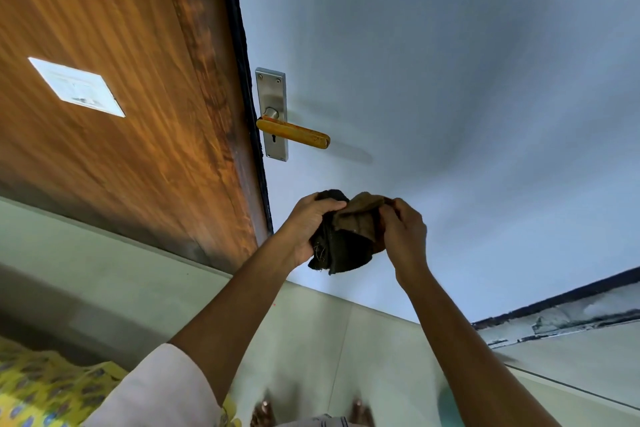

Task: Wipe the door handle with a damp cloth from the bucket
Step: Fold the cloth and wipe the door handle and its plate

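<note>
Left of the door handle: wood-grain panel with a white label on it, dark edge strip running between panel and pale blue door. Handle was an orange-brown lever on a steel backplate, keyhole just under the lever, lever pointing right away from the strip. Nothing was touching the handle.

Below the handle: left hand clenched on the left side of the cloth, thumb over the top edge. Cloth was dark brown, bunched, a frayed corner hanging down, held in the air clear of the door face. Right hand gripped the cloth's right side, fingers pinched into the fold. Both hands sat below and slightly right of the handle, apart from it.

Far below the handle: pale tile floor, bare feet at the bottom edge. Dampness of the cloth: can't tell.
</note>
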